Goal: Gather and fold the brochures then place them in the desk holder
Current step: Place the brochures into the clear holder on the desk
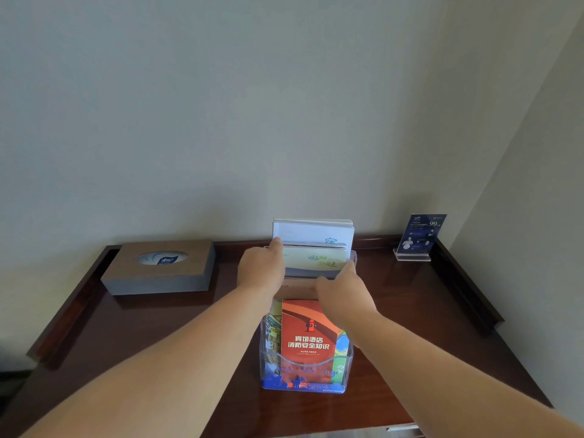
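Clear acrylic is what makes this tricky: the tiered see-through plastic desk holder sits mid tabletop, and its pockets step back away from the camera toward 12 o'clock. Front pocket already has the orange folded brochure with the fire hydrant graphic standing upright, with a couple more colourful ones peeking out at its 3 and 9 o'clock edges. What matters right now is the pale green-and-white brochure stack in the pocket behind it: it stands on edge with its long axis running 9 to 3, and both hands bracket it at the ends. Left hand is at the 9 o'clock end, fingers curled round that side and touching it, one fingertip poking above the top edge. Right hand is at the 3 o'clock end, a bit lower and nearer the camera, fingers pressed to the corner. Looks like a narrow two-sided pinch holding the stack, but I honestly can't tell how firm the grip is, since the palms cover the contact. Neither hand is clearly nearer; it's a both-hands job, and I'd guess the next bit is pushing straight down to seat it. Behind, at 12 o'clock, a taller white booklet stack stands in the rear pocket. Hidden: the stack's bottom edge and the pocket walls, so I can't say whether it's fully seated. Wrists also cover the middle tier.
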The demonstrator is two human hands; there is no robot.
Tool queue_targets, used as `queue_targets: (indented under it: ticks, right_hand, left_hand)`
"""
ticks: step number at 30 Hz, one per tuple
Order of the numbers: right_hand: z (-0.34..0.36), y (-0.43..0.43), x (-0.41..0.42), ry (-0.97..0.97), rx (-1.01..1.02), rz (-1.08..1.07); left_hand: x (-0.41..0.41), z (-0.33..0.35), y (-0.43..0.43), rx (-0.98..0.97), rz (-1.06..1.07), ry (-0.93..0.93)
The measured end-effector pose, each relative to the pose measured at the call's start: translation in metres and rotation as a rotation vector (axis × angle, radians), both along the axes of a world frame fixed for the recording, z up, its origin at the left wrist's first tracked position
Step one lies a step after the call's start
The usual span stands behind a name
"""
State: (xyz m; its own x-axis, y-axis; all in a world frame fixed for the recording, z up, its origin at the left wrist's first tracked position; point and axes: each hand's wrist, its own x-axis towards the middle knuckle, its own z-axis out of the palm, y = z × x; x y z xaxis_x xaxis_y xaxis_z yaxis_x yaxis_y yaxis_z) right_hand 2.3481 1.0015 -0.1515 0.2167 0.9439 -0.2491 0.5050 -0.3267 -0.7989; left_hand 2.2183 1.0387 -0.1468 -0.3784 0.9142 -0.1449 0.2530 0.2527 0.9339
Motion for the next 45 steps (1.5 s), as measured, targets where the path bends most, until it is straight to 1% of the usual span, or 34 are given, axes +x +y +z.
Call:
queue_targets:
  ticks: [4, 9, 14, 17, 21, 25, 28, 31, 35, 37, 39, 41, 43, 45]
  right_hand:
    - [0.001, 0.005, 0.002, -0.046, 0.029, 0.014]
    - [-0.006, 0.002, 0.008, -0.069, -0.071, 0.047]
    - [-0.005, 0.002, 0.011, -0.002, -0.038, 0.014]
    - [-0.008, 0.001, 0.012, -0.006, -0.065, 0.021]
    - [-0.009, 0.001, 0.011, 0.002, -0.029, 0.013]
    - [-0.009, 0.001, 0.009, -0.030, -0.051, 0.037]
    - [-0.010, 0.000, 0.009, -0.016, -0.034, 0.016]
    - [-0.008, 0.001, 0.008, -0.061, -0.035, 0.044]
    - [-0.007, -0.002, 0.014, -0.011, 0.016, 0.004]
    - [-0.007, -0.005, 0.022, -0.007, 0.079, -0.051]
    - [-0.009, -0.007, 0.030, -0.013, 0.132, -0.130]
    - [-0.016, -0.010, 0.037, -0.019, 0.109, -0.177]
    - [-0.028, -0.014, 0.042, -0.004, 0.022, -0.177]
    - [-0.042, -0.020, 0.043, 0.044, -0.072, -0.184]
  left_hand:
    - [0.004, 0.006, 0.001, 0.017, 0.003, -0.014]
    - [0.003, -0.003, -0.007, -0.007, -0.027, 0.030]
    - [0.002, -0.004, -0.006, 0.019, -0.024, 0.040]
    - [0.000, -0.006, -0.008, 0.006, -0.037, 0.045]
    - [-0.001, -0.008, -0.010, 0.003, -0.042, 0.050]
    - [0.000, -0.007, -0.013, 0.009, -0.114, 0.079]
    - [-0.001, -0.005, -0.015, -0.001, -0.107, 0.082]
    - [-0.002, -0.005, -0.016, -0.018, -0.183, 0.142]
    - [-0.007, -0.004, -0.020, 0.067, -0.181, 0.132]
    - [-0.015, -0.004, -0.022, 0.146, -0.125, 0.157]
    - [-0.026, -0.010, -0.025, 0.185, -0.053, 0.153]
    - [-0.036, -0.023, -0.031, 0.142, -0.012, 0.120]
    - [-0.039, -0.040, -0.039, 0.006, 0.003, 0.074]
    - [-0.038, -0.058, -0.049, -0.136, 0.006, -0.047]
